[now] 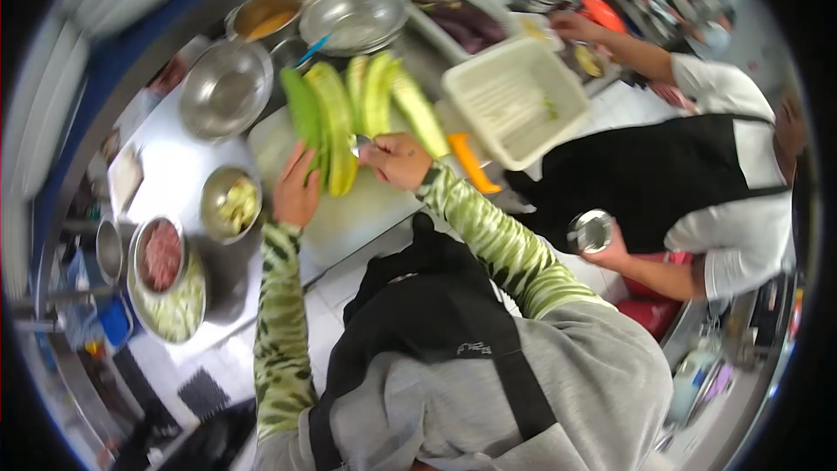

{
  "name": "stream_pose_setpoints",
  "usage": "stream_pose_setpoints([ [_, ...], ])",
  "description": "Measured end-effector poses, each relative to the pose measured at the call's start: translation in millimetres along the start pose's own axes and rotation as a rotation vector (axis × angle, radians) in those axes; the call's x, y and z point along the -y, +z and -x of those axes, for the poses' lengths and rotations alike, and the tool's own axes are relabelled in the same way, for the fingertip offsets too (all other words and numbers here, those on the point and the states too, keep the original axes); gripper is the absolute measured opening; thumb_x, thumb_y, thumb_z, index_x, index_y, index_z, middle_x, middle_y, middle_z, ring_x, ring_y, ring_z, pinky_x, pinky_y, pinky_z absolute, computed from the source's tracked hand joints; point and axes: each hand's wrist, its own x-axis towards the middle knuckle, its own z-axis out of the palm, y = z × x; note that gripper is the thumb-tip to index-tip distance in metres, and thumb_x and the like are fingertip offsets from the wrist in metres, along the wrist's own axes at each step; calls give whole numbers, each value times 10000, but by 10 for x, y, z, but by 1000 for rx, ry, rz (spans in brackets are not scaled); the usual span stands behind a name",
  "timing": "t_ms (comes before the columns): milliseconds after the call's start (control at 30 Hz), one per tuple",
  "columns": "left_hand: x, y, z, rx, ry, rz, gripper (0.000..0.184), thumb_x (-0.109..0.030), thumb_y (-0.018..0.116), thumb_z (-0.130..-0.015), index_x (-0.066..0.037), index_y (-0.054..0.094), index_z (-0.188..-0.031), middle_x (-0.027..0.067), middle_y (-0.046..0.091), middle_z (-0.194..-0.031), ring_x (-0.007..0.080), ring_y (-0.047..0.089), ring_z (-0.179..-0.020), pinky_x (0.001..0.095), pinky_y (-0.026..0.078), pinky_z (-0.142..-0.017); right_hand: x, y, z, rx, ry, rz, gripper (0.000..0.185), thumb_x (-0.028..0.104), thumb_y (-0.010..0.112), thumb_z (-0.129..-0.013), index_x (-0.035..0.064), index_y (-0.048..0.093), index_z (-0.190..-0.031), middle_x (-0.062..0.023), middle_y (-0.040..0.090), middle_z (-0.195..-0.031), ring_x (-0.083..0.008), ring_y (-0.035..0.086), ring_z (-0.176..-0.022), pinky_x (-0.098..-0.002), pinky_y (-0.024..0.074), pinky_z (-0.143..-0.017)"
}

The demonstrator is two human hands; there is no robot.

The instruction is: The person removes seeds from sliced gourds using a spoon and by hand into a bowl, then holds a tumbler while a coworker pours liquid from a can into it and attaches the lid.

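My left hand (297, 187) rests with its fingers on the lower end of a green gourd-like vegetable (303, 109) on the cutting board (336, 228). A spoon (358, 143) is held in my closed right hand (398, 160), its bowl at a long yellow-green vegetable half (333, 122). More pale green lengths (377, 92) lie beyond, and another (418, 109) slants to the right. Just right of my right hand is an orange knife handle (473, 164).
Metal bowls (227, 90) ring the board; one holds yellowish pieces (238, 204), another pink meat (161, 255). A white tub (519, 105) stands right, before a tray of eggplants (458, 20). At right, a co-worker in a black apron (645, 179) holds a metal container (592, 232).
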Motion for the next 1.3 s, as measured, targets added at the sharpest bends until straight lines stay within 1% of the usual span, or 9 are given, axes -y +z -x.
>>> stream_pose_setpoints([
  [100,-203,-30,-256,-84,49,-90,315,-63,585,-897,10,603,-1203,221,583,-1263,383,571,-1148,420,462,-959,43,-584,485,-96,105,-152,267,278,562,-932,46,664,-846,9,534,-569,-56,458,-467,-252,354,-420],
  [233,-732,6,-984,-151,83,-81,242,-61,590,-895,8,638,-1122,202,643,-1122,363,625,-1019,396,490,-893,-66,-986,670,-269,-89,-100,202,206,550,-948,40,641,-876,35,512,-613,-37,418,-503,-224,349,-464],
  [467,-1342,745,-2187,-1,29,15,142,-93,616,-909,-13,660,-1018,107,673,-932,182,643,-842,301,500,-784,-94,-1806,1040,-201,-241,-88,242,210,590,-932,6,618,-805,-79,511,-579,-119,464,-532,-320,403,-511],
  [833,-1749,1729,-2696,246,-27,144,128,-80,622,-918,7,644,-1010,25,651,-827,66,580,-731,229,480,-665,-694,-3178,1632,-289,46,-159,242,207,585,-951,-15,651,-882,-20,500,-598,-78,452,-563,-278,393,-521],
  [933,-1846,2090,-3038,228,52,228,106,-81,639,-880,0,651,-947,141,665,-818,218,648,-682,301,508,-648,-940,-3445,1873,-428,63,-156,222,198,580,-947,7,651,-859,15,531,-607,-50,446,-519,-239,362,-481],
  [1067,-1982,2570,-3696,282,151,143,104,-113,646,-879,-13,650,-908,121,658,-739,205,648,-667,308,499,-617,-1146,-3651,2171,-556,122,-263,281,243,598,-954,6,647,-812,30,499,-570,-43,424,-526,-243,338,-477],
  [1100,-1962,2685,-3836,294,192,79,132,-136,652,-884,-5,653,-904,101,652,-710,156,627,-641,297,490,-604,-1296,-3700,2212,-576,241,-199,338,307,640,-920,-7,660,-796,-44,578,-574,-134,535,-505,-302,418,-497],
  [1200,-1965,2958,-4154,312,237,-74,155,-175,666,-856,-19,665,-858,130,658,-722,256,649,-652,349,503,-613,-1725,-3736,2411,-622,434,553,387,368,683,-862,-13,677,-791,-153,648,-645,-294,649,-592,-389,498,-575],
  [1300,-1999,3164,-4368,443,285,-146,138,-179,671,-834,-43,685,-852,139,674,-774,304,663,-725,396,510,-647,-1996,-3707,2585,-681,468,439,347,332,717,-811,-11,675,-800,-209,646,-698,-366,661,-669,-422,512,-621],
])
